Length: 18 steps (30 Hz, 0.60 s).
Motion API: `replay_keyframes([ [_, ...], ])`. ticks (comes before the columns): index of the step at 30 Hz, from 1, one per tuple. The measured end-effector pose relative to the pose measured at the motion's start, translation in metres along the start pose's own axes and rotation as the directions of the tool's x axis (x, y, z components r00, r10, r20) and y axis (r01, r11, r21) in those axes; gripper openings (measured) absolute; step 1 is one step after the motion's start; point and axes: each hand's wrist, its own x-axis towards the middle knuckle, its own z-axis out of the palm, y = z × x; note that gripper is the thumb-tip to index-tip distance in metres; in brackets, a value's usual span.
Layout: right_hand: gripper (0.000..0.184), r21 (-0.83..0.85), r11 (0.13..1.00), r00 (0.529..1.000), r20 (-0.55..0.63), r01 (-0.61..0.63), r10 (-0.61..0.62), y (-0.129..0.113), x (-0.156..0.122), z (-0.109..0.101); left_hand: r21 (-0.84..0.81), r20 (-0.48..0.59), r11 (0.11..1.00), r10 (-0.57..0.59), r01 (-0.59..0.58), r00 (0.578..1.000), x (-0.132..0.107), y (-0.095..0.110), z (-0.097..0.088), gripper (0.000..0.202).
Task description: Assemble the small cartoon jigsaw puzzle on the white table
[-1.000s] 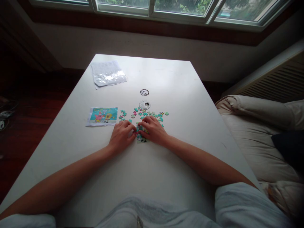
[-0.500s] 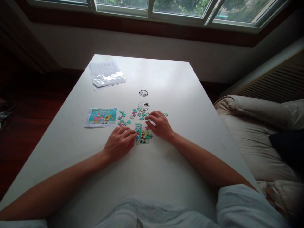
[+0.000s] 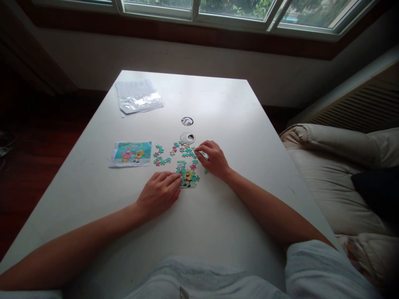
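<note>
Likely picking knobbed teal-pink jigsaw pieces (image 3: 188, 153) with half-open right hand (image 3: 215, 158) | resting curled left hand (image 3: 160, 189) on flat multicoloured joined section (image 3: 188, 175) | gripping anything: cannot tell | next: calls for matching

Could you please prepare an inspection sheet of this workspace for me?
Surface: white table with two round fittings set in it.
Job's things: partly assembled jigsaw; loose pieces mostly beyond it; picture sheet to their left.
Clutter: papers with shiny plastic, far left corner.
Hands: left hand at the jigsaw's left edge; right hand over loose pieces, grip unclear.
Cables: dim floor items at left, unidentifiable.
Surroundings: window ahead; cream padded seat at right.
</note>
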Motion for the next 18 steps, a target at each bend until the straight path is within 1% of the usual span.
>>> replay_keyframes([
  [5,0.019,0.044,0.998,0.997,-0.055,-0.050,0.052,0.010,0.007,-0.010,-0.060,0.005,0.998,-0.028,0.029,1.000,0.002,-0.005,-0.001,0.028],
  [9,0.020,0.063,0.992,0.991,-0.077,-0.106,0.111,0.019,0.009,-0.014,-0.095,-0.010,0.995,-0.024,0.023,1.000,0.002,-0.008,0.001,0.029],
  [13,0.019,0.060,0.992,0.993,-0.051,-0.108,0.111,0.019,0.009,-0.014,-0.089,-0.020,0.996,0.016,-0.018,1.000,0.001,-0.007,0.004,0.034],
  [18,0.014,0.068,0.997,0.999,0.029,-0.046,0.044,0.011,0.013,-0.009,-0.064,0.014,0.997,0.033,-0.032,0.999,0.000,-0.006,0.005,0.036],
])
